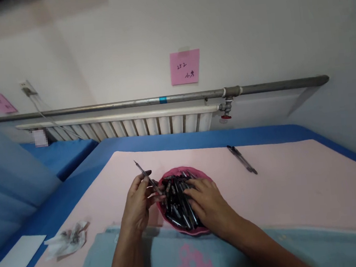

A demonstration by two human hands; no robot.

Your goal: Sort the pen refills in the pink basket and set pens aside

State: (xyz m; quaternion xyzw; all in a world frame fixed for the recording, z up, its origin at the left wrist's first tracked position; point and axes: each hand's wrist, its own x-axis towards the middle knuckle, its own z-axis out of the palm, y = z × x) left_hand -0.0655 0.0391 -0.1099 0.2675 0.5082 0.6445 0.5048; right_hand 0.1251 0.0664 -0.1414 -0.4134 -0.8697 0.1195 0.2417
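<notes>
Left hand (139,202) grips one pen (147,179); right hand (207,203) lies loosely spread on perhaps twenty pens in one bowl (189,231).

In my left hand (140,202) I pinch a thin dark pen (149,179) between thumb and fingertips; it slants up and away to the left, its tip clear of the table. My right hand (207,202) lies palm down in a round pink bowl (189,231), fingers spread over a heap of dark pens (177,202) lying crisscross. The bowl sits on the pink cloth, just beside my left hand.
</notes>
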